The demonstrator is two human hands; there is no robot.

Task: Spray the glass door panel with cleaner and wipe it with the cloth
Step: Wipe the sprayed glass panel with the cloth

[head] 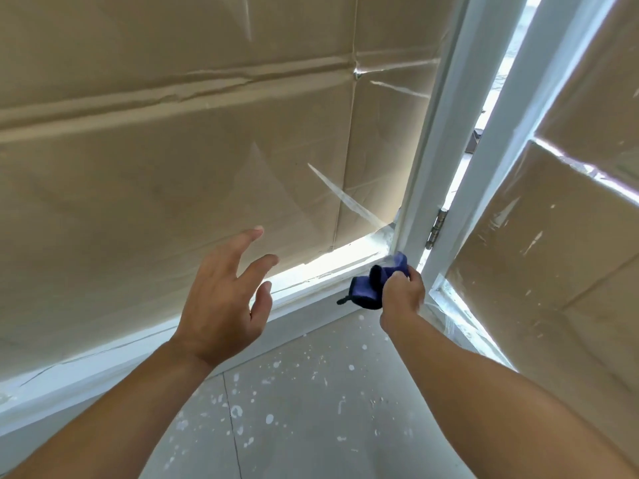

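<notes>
Nearest the camera, two bare forearms reach forward over a grey floor [311, 409] dotted with white paint specks and crossed by a thin dark crack.

The left hand [221, 305] hangs in the air with its fingers spread and loosely bent, holding nothing; its fingertips are near the lower part of the glass, though whether they touch it cannot be told.

The right hand [403, 299] is clenched around a bunched blue cloth [375, 283]. The cloth sticks out from the thumb side of the fist, up and to the left of the knuckles, with a dark edge and a small dark tab hanging at its lower left. Its upper end lies against the bottom corner of the white door frame [439, 150], where the bottom rail meets the upright.

Beyond the hands stands the glass door panel [173, 167], filling the left and middle of the view, with brown cardboard [242, 46] showing behind it, creased and taped. A bright strip of daylight runs along its lower edge.

To the right, a metal hinge [436, 229] joins the upright to a second door leaf [553, 219], swung open, also backed with cardboard and flecked with white marks. Daylight shows through the gap between them.
</notes>
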